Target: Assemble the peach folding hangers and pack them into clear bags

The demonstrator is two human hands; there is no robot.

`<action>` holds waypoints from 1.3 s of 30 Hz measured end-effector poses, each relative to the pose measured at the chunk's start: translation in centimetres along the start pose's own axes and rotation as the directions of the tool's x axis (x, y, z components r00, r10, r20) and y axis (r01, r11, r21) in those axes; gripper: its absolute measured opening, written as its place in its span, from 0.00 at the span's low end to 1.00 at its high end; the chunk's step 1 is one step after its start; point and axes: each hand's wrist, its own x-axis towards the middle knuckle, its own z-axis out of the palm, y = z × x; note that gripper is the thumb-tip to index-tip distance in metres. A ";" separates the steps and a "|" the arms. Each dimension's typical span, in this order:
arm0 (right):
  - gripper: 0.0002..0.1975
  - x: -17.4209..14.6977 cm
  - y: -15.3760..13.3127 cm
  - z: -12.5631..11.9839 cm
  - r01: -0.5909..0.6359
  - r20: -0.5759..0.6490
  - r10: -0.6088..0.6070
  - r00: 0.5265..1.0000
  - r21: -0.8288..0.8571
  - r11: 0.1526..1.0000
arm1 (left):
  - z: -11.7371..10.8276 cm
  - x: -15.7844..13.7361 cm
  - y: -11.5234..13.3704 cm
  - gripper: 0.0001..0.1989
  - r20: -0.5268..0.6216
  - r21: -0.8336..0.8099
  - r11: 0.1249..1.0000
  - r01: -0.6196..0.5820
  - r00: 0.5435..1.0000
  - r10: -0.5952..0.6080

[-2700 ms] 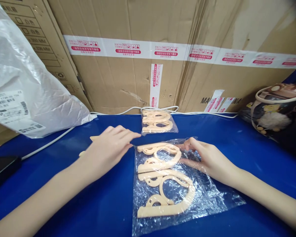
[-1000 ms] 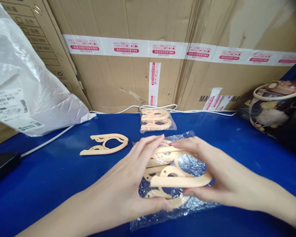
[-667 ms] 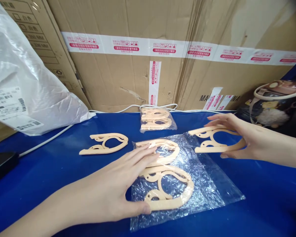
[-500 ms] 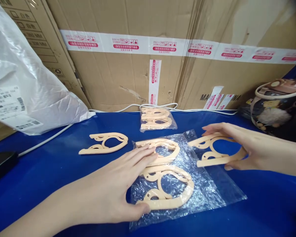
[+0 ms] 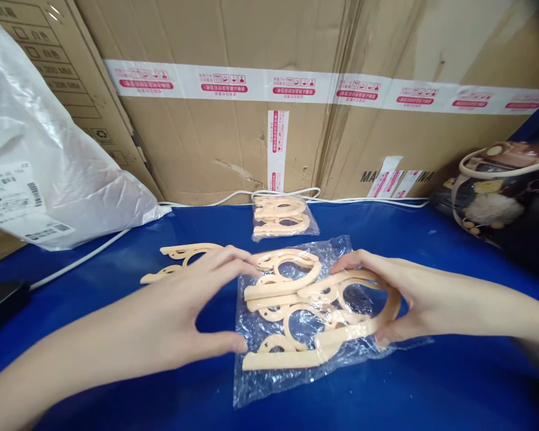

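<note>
Several beige folding hangers, all folded up, are about my hands. My right hand (image 5: pixel 399 299) is closed around the curved end of one folded hanger (image 5: pixel 393 305), over the clear plastic bag (image 5: pixel 269 389). Under it, two more folded hangers (image 5: pixel 278 361) lie one above the other on the bag, partly covered by the held one. My left hand (image 5: pixel 193 299) has thumb and fingers spread at the bag's left edge, beside the hanger ends; whether the fingertips touch them I cannot tell. Behind that hand a loose folded hanger (image 5: pixel 173 250) lies partly hidden.
A small packet of folded hangers (image 5: pixel 282 218) lies at the back against a cardboard box (image 5: pixel 206 137). A white cable (image 5: pixel 363 200) runs along the box. At left are a white parcel bag (image 5: pixel 72 161) and a dark device (image 5: pixel 4 302); at right, a dark bag (image 5: pixel 489 197).
My right hand has moved left with its hanger, from the bag's right side to over the hangers on it. My left hand has drawn back left off those hangers, its fingers spread.
</note>
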 end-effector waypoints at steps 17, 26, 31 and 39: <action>0.43 1.3 0.5 0.3 0.200 -0.041 -0.218 0.975 -0.262 0.944 | 0.4 -0.5 1.5 0.06 0.299 -0.054 0.994 0.095 0.951 -0.074; 0.43 2.8 1.2 1.6 0.271 -0.090 -0.296 0.951 -0.214 0.938 | 0.5 -0.8 1.5 0.10 0.297 -0.073 0.991 0.115 0.951 -0.088; 0.42 3.3 1.5 1.7 0.293 -0.078 -0.308 0.948 -0.160 0.943 | 0.2 -0.9 1.7 0.07 0.306 -0.071 0.990 0.118 0.948 -0.091; 0.40 3.2 1.6 1.2 0.320 -0.034 -0.321 0.947 -0.018 0.947 | -0.3 -1.3 1.4 0.07 0.375 -0.072 0.985 0.157 0.920 -0.119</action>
